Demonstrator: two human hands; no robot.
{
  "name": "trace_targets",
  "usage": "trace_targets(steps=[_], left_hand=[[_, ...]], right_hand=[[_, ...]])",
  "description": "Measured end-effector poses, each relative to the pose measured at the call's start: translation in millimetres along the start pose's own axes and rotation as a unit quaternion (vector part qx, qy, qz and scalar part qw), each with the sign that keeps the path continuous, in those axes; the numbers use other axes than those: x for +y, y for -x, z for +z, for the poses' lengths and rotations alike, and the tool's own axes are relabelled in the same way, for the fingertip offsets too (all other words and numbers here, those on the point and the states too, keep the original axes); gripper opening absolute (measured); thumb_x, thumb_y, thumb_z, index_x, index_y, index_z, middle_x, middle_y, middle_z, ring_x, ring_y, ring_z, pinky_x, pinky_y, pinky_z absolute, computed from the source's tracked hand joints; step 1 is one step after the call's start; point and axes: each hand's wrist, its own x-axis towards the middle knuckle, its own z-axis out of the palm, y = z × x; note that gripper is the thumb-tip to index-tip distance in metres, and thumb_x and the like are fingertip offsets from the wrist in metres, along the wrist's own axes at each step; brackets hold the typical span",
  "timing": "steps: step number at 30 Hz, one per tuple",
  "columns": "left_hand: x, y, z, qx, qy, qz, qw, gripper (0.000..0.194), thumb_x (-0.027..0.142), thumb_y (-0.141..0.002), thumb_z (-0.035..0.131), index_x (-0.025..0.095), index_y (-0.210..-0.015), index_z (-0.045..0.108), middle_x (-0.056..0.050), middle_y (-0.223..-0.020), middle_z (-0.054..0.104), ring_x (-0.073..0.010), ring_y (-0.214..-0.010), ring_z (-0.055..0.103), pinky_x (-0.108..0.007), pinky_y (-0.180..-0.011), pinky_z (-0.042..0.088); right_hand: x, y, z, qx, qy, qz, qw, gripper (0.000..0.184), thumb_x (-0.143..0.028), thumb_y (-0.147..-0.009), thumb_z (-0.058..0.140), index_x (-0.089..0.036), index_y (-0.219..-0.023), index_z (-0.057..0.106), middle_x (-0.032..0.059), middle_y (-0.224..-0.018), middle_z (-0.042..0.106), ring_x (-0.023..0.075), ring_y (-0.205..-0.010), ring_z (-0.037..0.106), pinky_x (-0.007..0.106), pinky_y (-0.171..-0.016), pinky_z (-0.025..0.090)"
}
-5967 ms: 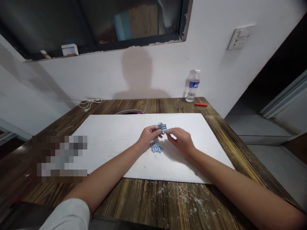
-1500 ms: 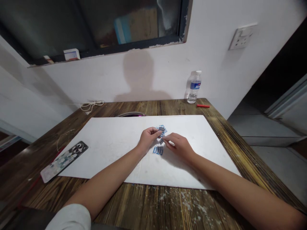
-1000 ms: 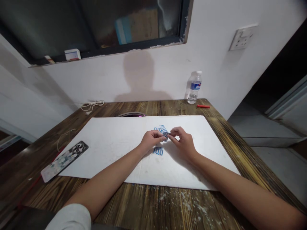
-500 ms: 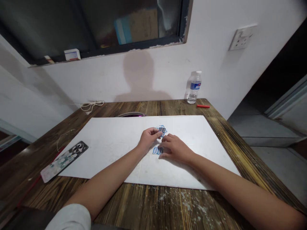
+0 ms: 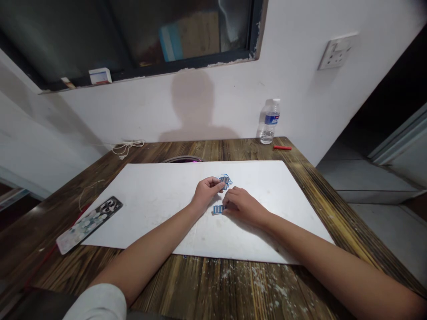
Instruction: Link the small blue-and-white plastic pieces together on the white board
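Note:
Near the middle of a white board (image 5: 156,200), my left hand (image 5: 205,194) pinches a small, flat blue-edged piece (image 5: 225,180) between thumb and fingers. More blue-and-white flat pieces (image 5: 228,177) lie just behind it on the board. My right hand (image 5: 245,204) is close beside the left, its fingertips drawn together at the right end of a short row of blue-framed pieces (image 5: 217,209). What those fingertips grip, if anything, is hidden. The markings on the pieces are too small to read.
A patterned phone (image 5: 90,224) lies across the board's left edge. At the back of the wooden table (image 5: 230,289) are a white cord (image 5: 128,146), a round rim (image 5: 183,158), a water bottle (image 5: 270,122) and a red stick-like object (image 5: 282,147). A wall stands behind.
My right hand's fingers have drawn closer together at the end of the row, and its thumb has moved up. The left hand still holds its piece, almost unmoved.

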Motion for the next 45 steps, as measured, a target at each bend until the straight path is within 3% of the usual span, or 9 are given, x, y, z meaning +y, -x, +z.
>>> trace_targets(steps=[3, 7, 14, 18, 23, 27, 32, 37, 45], left_hand=[[0, 0, 0.8, 0.006, -0.003, 0.000, 1.000, 0.033, 0.040, -0.059, 0.086, 0.016, -0.068, 0.063, 0.001, -0.062, 0.063, -0.0120, -0.059, 0.059, -0.025, -0.060, 0.045], [1, 0, 2.3, 0.007, 0.009, -0.006, 1.000, 0.035, 0.039, -0.058, 0.086, 0.016, -0.065, 0.061, 0.002, -0.060, 0.062, -0.0124, -0.060, 0.059, -0.025, -0.059, 0.044], [7, 4, 3.1, -0.039, 0.027, 0.004, 0.999, 0.036, 0.040, -0.059, 0.086, 0.016, -0.067, 0.061, -0.002, -0.064, 0.067, -0.0135, -0.062, 0.061, -0.026, -0.063, 0.046], [7, 5, 2.5, -0.066, 0.011, 0.014, 0.998, 0.034, 0.041, -0.062, 0.085, 0.016, -0.066, 0.062, -0.003, -0.065, 0.068, -0.0141, -0.063, 0.062, -0.028, -0.065, 0.048], [4, 5, 0.2, -0.090, 0.001, 0.010, 0.996, 0.034, 0.041, -0.059, 0.087, 0.016, -0.067, 0.066, -0.004, -0.067, 0.068, -0.0145, -0.065, 0.063, -0.028, -0.065, 0.049], [4, 5, -0.9, -0.072, -0.014, 0.012, 0.997, 0.033, 0.041, -0.059, 0.087, 0.016, -0.066, 0.067, -0.003, -0.066, 0.068, -0.0149, -0.063, 0.062, -0.029, -0.064, 0.049], [3, 3, -0.1, -0.017, 0.034, 0.018, 0.999, 0.033, 0.039, -0.060, 0.087, 0.016, -0.068, 0.065, -0.001, -0.063, 0.066, -0.0129, -0.060, 0.060, -0.027, -0.063, 0.047], [3, 1, 0.3, 0.001, 0.031, 0.017, 0.999, 0.034, 0.040, -0.060, 0.086, 0.016, -0.065, 0.063, 0.001, -0.059, 0.062, -0.0118, -0.058, 0.057, -0.026, -0.060, 0.045], [4, 1, 0.7, 0.005, 0.001, 0.028, 1.000, 0.033, 0.041, -0.062, 0.085, 0.016, -0.066, 0.064, 0.000, -0.060, 0.063, -0.0123, -0.059, 0.058, -0.027, -0.063, 0.045]], right_hand=[[1, 0, -1, 0.021, -0.042, 0.001, 0.999, 0.006, -0.018, -0.083, 0.070, -0.021, -0.082, 0.065, 0.0034, -0.083, 0.066, 0.0183, -0.083, 0.057, 0.032, -0.076, 0.044], [2, 0, -3, 0.095, -0.130, 0.092, 0.983, 0.011, -0.028, -0.085, 0.065, -0.021, -0.077, 0.065, 0.0013, -0.075, 0.065, 0.0163, -0.073, 0.057, 0.030, -0.068, 0.045], [9, -3, -4, 0.230, -0.365, 0.217, 0.876, 0.029, -0.049, -0.076, 0.072, -0.021, -0.075, 0.063, 0.0031, -0.072, 0.068, 0.0181, -0.067, 0.062, 0.035, -0.064, 0.051], [10, -3, -4, 0.245, -0.393, 0.238, 0.854, 0.034, -0.053, -0.074, 0.074, -0.021, -0.072, 0.062, 0.0045, -0.072, 0.071, 0.0194, -0.068, 0.065, 0.038, -0.066, 0.054], [10, -3, 0, 0.206, -0.366, 0.229, 0.878, 0.040, -0.058, -0.071, 0.075, -0.021, -0.066, 0.061, 0.0021, -0.063, 0.065, 0.0161, -0.058, 0.058, 0.033, -0.056, 0.049], [10, -1, 2, 0.169, -0.296, 0.205, 0.917, 0.041, -0.058, -0.078, 0.070, -0.020, -0.064, 0.062, 0.0011, -0.059, 0.062, 0.0154, -0.055, 0.055, 0.032, -0.053, 0.047], [2, -1, 0, 0.065, -0.093, 0.028, 0.993, 0.014, -0.033, -0.083, 0.072, -0.024, -0.093, 0.073, 0.0054, -0.096, 0.073, 0.0224, -0.095, 0.063, 0.041, -0.087, 0.050], [-3, 0, 2, -0.001, 0.016, -0.057, 0.998, 0.032, -0.021, -0.088, 0.065, -0.027, -0.120, 0.065, 0.0059, -0.111, 0.071, 0.0230, -0.107, 0.057, 0.040, -0.088, 0.047], [-4, 0, 4, -0.004, 0.090, -0.084, 0.992, 0.019, -0.021, -0.093, 0.057, -0.022, -0.105, 0.071, 0.0064, -0.088, 0.069, 0.0213, -0.089, 0.057, 0.035, -0.076, 0.042]])
